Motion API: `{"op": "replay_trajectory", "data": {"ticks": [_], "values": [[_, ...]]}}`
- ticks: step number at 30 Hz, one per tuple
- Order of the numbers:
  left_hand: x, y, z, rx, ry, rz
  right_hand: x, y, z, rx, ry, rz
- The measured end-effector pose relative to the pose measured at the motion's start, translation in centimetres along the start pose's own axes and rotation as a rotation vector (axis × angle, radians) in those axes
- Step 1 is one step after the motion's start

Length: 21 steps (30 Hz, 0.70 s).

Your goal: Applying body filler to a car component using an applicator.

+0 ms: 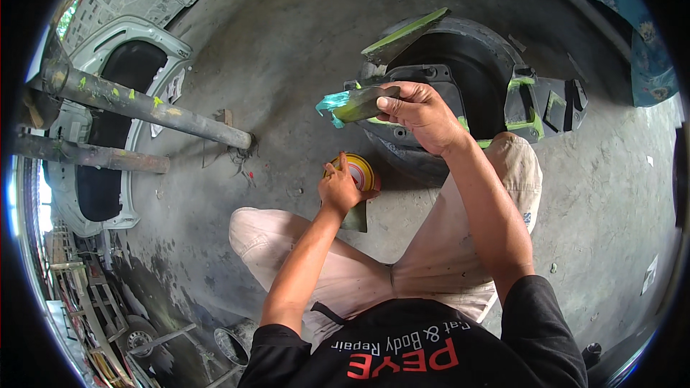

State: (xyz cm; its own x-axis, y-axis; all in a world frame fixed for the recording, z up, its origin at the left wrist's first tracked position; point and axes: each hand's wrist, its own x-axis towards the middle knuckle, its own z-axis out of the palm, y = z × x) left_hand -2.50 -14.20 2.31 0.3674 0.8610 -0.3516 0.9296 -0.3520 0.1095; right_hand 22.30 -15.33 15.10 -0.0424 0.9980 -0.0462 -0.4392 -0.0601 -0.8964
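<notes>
My right hand (424,116) is raised, thumb and fingers pinching a dark flat putty spreader (368,104). Turquoise putty (333,105) coats the spreader's far left end, with a yellow-green smear beside it. Lower and to the left, my left hand (339,190) is closed around a round can (365,171) with a yellow and red top. A dark olive flat piece (355,218) shows just below that hand; whether the hand holds it too cannot be made out. My crossed legs lie below both hands.
Beyond my right hand lie a large black round tub-like part (481,50) and dark panels with green patches (532,111). Two thick metal posts (162,104) reach in from the left, near a pale car door-like panel (133,36). Metal frames and a wheel (140,338) stand lower left.
</notes>
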Motion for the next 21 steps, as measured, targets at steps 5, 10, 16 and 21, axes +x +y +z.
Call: {"op": "replay_trajectory", "data": {"ticks": [5,10,16,21], "values": [[0.1,-0.5,0.3,0.051,0.009,0.012,-0.3,-0.8,-0.9,0.04,-0.015,-0.083],[-0.5,0.7,-2.5,0.079,-0.005,-0.014,-1.0,-2.2,-0.9,0.115,0.015,-0.131],[1.7,-3.5,-6.1,-0.346,-0.014,-0.151,-1.6,-2.9,1.3,0.058,0.013,-0.17],[-0.9,-1.0,-6.8,-1.309,0.214,-0.461,-2.7,-2.7,2.6,-0.009,-0.029,-0.336]]}}
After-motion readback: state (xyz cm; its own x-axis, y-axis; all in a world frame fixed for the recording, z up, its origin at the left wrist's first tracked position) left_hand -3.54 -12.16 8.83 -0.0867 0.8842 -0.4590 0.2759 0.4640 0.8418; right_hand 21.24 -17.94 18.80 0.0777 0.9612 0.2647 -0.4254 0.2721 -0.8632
